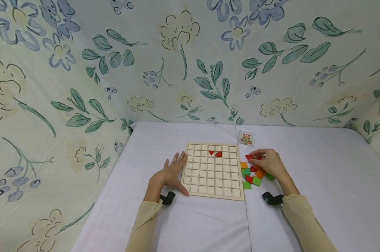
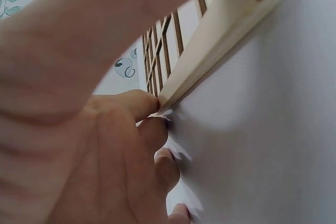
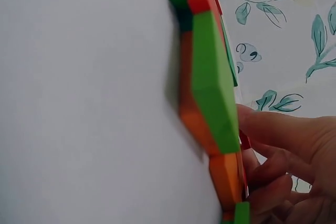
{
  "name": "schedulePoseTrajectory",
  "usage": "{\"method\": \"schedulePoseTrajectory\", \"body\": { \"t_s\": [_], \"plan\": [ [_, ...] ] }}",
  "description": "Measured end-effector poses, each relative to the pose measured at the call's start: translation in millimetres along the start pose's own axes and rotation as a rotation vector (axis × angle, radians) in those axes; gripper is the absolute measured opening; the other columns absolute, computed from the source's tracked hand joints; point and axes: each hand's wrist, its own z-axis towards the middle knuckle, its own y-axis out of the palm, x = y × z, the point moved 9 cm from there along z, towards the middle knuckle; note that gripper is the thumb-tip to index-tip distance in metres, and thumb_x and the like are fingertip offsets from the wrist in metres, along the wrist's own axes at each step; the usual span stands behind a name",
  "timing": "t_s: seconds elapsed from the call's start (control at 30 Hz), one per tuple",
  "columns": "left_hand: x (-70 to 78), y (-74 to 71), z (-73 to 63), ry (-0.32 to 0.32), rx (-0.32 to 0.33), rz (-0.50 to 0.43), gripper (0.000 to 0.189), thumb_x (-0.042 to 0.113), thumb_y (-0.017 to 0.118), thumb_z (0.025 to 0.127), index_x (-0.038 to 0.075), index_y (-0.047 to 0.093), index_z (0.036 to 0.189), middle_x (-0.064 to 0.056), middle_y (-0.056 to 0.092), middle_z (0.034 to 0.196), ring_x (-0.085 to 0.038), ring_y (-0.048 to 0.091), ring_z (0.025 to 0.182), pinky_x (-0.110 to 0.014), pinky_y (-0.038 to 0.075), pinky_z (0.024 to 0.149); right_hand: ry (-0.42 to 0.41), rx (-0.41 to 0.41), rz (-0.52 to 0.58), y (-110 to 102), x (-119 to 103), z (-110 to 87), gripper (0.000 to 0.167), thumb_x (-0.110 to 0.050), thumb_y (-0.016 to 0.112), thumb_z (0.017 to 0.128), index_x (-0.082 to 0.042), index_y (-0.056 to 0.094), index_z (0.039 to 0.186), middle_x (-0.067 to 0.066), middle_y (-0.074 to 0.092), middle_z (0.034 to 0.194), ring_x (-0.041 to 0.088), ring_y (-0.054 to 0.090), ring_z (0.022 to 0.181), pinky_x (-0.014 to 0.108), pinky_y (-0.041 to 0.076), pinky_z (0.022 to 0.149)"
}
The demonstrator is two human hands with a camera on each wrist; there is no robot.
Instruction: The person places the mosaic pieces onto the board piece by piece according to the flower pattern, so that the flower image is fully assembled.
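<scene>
A wooden grid board (image 1: 184, 171) lies on the white cloth, with a red triangle (image 1: 211, 152) and a red quarter-round piece (image 1: 219, 154) in its upper cells. My left hand (image 1: 171, 175) rests at the board's left side, fingers spread along the edge and thumb at the near left corner. In the left wrist view, fingertips meet the board's rim (image 2: 191, 64). Over a pile of coloured pieces right of the board, my right hand (image 1: 269, 162) pinches a red piece (image 1: 248, 157) between thumb and fingers.
The pile holds orange squares (image 1: 244, 165), green pieces (image 1: 257, 181) and red pieces (image 1: 249, 179), some overlapping, close against the board's right edge. A small picture card (image 1: 247, 138) lies beyond it. Floral cloth (image 1: 183, 87) hangs behind the table.
</scene>
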Motion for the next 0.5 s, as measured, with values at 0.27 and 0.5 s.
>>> {"method": "schedulePoseTrajectory", "body": {
  "t_s": [0.27, 0.5],
  "plan": [
    [0.3, -0.5, -0.4, -0.003, -0.003, -0.011, 0.154, 0.043, 0.101, 0.058, 0.013, -0.003, 0.167, -0.005, -0.012, 0.176, -0.029, -0.016, 0.162, -0.062, -0.008, 0.13, -0.007, 0.018, 0.013, -1.2, 2.8, 0.6, 0.033, -0.02, 0.08, 0.092, -0.003, 0.074, 0.12, 0.017, 0.07, 0.102, 0.025, 0.058, 0.083, 0.017, 0.048, 0.059],
    [0.6, -1.4, -0.9, -0.004, -0.005, -0.012, 0.154, 0.043, 0.101, 0.058, 0.013, -0.003, 0.167, -0.005, -0.012, 0.176, -0.028, -0.016, 0.162, -0.061, -0.009, 0.13, -0.013, 0.018, 0.014, -0.9, 2.3, 0.2, 0.032, -0.018, 0.079, 0.092, -0.002, 0.074, 0.119, 0.017, 0.071, 0.102, 0.024, 0.058, 0.079, 0.017, 0.048, 0.058]
  ]
}}
